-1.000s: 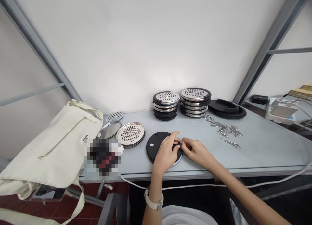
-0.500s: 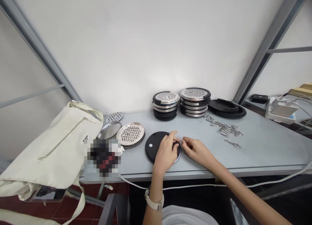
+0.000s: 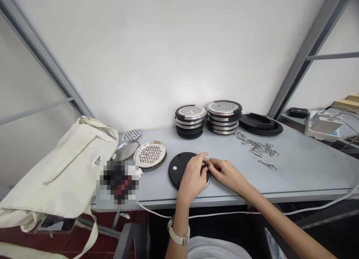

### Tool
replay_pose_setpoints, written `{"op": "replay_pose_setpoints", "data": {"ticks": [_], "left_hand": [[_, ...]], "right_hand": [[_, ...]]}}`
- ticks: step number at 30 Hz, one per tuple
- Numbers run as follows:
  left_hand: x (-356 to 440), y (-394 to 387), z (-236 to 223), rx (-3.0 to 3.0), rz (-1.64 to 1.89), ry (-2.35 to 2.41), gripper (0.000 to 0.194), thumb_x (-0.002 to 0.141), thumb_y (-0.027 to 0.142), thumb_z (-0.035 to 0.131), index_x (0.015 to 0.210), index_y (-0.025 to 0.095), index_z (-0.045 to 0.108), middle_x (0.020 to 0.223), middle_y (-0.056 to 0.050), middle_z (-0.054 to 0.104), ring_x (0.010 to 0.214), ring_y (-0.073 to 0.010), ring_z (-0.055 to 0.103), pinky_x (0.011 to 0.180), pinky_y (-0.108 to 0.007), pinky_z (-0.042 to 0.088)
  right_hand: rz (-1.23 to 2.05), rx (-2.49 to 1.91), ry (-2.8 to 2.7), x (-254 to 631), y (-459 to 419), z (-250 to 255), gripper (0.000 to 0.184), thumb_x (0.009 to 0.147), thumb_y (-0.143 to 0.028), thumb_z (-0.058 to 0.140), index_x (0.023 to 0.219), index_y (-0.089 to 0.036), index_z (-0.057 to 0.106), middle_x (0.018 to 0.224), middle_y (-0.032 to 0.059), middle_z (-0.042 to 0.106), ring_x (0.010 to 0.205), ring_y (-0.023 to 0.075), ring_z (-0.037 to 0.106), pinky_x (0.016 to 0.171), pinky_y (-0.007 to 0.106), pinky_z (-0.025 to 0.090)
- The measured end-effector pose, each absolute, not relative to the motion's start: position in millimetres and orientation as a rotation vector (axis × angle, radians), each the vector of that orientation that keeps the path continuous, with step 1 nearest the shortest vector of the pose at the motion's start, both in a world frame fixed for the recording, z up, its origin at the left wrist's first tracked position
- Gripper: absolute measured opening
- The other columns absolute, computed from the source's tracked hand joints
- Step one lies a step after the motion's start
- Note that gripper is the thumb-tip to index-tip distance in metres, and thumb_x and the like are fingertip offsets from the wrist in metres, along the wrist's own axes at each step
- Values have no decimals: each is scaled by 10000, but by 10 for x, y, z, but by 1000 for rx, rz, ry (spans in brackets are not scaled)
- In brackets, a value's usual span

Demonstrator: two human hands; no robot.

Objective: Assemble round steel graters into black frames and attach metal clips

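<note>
A flat black round disc (image 3: pixel 179 173) with a white dot lies near the table's front edge, a pale rim showing at its lower right. My left hand (image 3: pixel 193 176) rests over its right half, fingers bent and thumb pressed toward the right rim, holding it. At that rim, my right hand (image 3: pixel 224 173) pinches a small metal carabiner clip (image 3: pixel 207 163), mostly hidden by the fingertips. More wire carabiner clips (image 3: pixel 260 148) lie loosely piled to the right, and a single carabiner clip (image 3: pixel 267 165) sits closer to me.
Two stacks of round graters, one on the left (image 3: pixel 192 113) and one on the right (image 3: pixel 224 108), stand by the wall. Black rings (image 3: pixel 262 126) lie beside them. Left are loose grater plates (image 3: pixel 151 154) and a cream bag (image 3: pixel 61 165). A white cable (image 3: pixel 230 215) crosses the front.
The disc and my left hand have shifted slightly to the right. My right fingertips have moved slightly left, closer against the disc's rim.
</note>
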State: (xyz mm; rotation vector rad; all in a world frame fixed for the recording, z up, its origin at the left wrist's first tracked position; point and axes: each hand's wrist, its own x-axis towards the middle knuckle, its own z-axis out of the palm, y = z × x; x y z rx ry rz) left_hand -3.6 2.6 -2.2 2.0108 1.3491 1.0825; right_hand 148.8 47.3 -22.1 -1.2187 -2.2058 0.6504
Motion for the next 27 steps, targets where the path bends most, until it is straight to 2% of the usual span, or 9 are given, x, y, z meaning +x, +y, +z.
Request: {"op": "replay_pose_setpoints", "data": {"ticks": [8,20,27], "left_hand": [[-46,37,-15,2006,1088,1372,444,846,60,446,1252,238,477,1056,-36,629,1044,-187,558,997,-387,422],[-45,43,-29,2009,1065,1377,427,849,77,450,1247,228,485,1131,-51,598,1087,-197,553,1030,-389,411],[-47,36,-29,2028,1052,1379,412,865,95,436,1250,232,484,1172,-60,579,1108,-206,547,1045,-407,401]], "right_hand": [[640,-1226,-2227,1502,474,-219,341,913,-336,357,620,-195,462,549,-15,525,504,121,428,516,249,282],[584,-1252,-2241,1494,486,-248,407,946,-373,307,677,-191,552,608,31,622,524,149,504,537,252,314],[591,-1261,-2250,1490,481,-247,423,956,-382,295,685,-189,555,619,36,626,528,152,506,543,258,307]]}}
